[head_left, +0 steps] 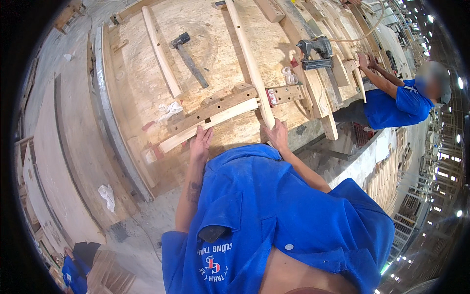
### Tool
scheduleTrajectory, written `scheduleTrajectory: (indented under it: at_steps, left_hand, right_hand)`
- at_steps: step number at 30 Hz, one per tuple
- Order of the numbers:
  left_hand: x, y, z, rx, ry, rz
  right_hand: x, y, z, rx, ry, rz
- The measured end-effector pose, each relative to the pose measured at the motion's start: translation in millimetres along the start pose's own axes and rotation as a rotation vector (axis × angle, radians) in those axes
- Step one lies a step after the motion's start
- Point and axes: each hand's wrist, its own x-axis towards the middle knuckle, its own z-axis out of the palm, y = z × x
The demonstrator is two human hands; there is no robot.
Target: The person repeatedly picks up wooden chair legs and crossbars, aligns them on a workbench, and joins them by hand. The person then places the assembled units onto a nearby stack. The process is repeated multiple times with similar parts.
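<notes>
My right hand (277, 133) is closed round the near end of a long pale wooden leg (252, 63) that runs away across the workbench (132, 73). A pale wooden rail (223, 120) lies crosswise, its right end, with tenon-like pegs, close against the leg; whether they are joined I cannot tell. My left hand (200, 143) rests with fingers stretched out at the rail's near edge, touching it. Just behind the rail is a wooden block strip (215, 109) with dark holes. Right of the leg sits a shorter drilled block (287, 94).
A hammer (191, 61) and another wooden leg (160, 54) lie farther back on the bench. A nail gun (316, 51) with a hose rests at the right among wooden pieces. Beyond it, a co-worker in blue (396, 105) reaches onto the bench. White crumpled material (170, 110) lies left.
</notes>
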Motion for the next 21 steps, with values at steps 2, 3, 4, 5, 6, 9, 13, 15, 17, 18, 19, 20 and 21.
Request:
scheduleTrajectory:
  at_steps: [2, 3, 4, 5, 6, 9, 13, 15, 17, 18, 19, 20, 21]
  left_hand:
    - [0.2, 1.2, -1.8, 0.003, 0.000, 0.001]
    - [0.7, 0.7, -2.5, 0.006, -0.004, 0.003]
    - [1.5, 0.3, -3.2, 0.009, -0.007, 0.005]
    - [2.6, 0.3, -4.0, 0.007, -0.006, 0.005]
    - [2.1, -0.1, -4.3, 0.004, -0.002, 0.005]
    - [2.7, -0.4, -4.5, 0.004, -0.012, 0.012]
    - [3.1, 0.0, -4.4, 0.004, -0.020, 0.011]
    - [2.6, -0.1, -4.6, -0.001, -0.017, 0.011]
    - [2.7, 0.2, -5.4, -0.005, -0.005, 0.018]
    - [1.5, 0.7, -3.7, -0.008, 0.001, 0.018]
    - [0.3, 0.9, -1.8, -0.011, 0.008, 0.019]
    - [-0.7, 1.0, 0.2, -0.015, 0.004, 0.018]
    - [-1.0, 1.5, 0.3, -0.018, 0.002, 0.020]
  right_hand:
    - [0.4, -1.8, 0.0, 0.004, -0.029, 0.037]
    - [0.7, -1.8, -1.0, -0.002, -0.034, 0.028]
    - [0.7, -1.9, -1.9, -0.008, -0.039, 0.019]
    - [1.0, -2.1, -2.4, -0.013, -0.045, 0.010]
    - [0.3, -3.0, -2.8, -0.007, -0.042, 0.012]
    - [0.1, -3.0, -2.5, 0.005, -0.030, 0.008]
    - [0.1, 1.9, 1.3, 0.052, 0.002, -0.012]
    - [0.8, 2.2, 1.9, 0.068, 0.001, -0.004]
    - [1.9, 1.2, 1.5, 0.050, -0.020, 0.014]
    - [1.5, 4.0, 1.5, 0.063, -0.018, 0.011]
    - [1.6, 6.7, 2.0, 0.075, -0.017, 0.008]
    - [1.5, 9.6, 2.1, 0.087, -0.015, 0.005]
    - [2.2, 10.1, 2.2, 0.087, -0.023, 0.009]
